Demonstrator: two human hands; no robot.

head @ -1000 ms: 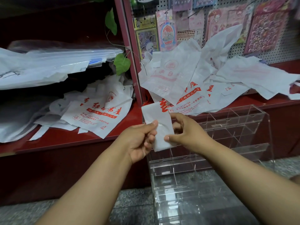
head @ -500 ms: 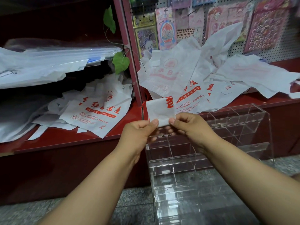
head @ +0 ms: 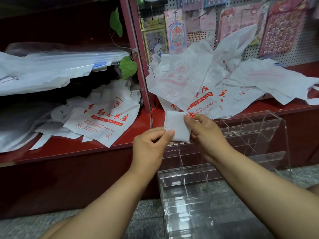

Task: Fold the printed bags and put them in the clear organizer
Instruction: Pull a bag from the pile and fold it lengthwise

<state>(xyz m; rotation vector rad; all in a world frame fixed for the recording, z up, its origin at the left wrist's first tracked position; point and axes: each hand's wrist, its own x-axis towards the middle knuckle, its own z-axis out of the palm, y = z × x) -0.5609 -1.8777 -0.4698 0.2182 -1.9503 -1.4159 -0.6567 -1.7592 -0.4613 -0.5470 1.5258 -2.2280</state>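
Shelf [head: 72,149]: red, runs across the view, split by an upright post.
Loose bags [head: 203,83]: white with red print, heaped on the shelf right of the post; another pile [head: 103,118] lies left of it.
Organizer [head: 241,135]: clear, tiered, stands on the floor against the shelf front.
Left hand [head: 151,144]: thumb and fingers pinch the folded bag's lower left corner.
Right hand [head: 205,131]: pinches its right edge.
Folded bag [head: 177,125]: small white square, held between both hands above the organizer's upper tiers.
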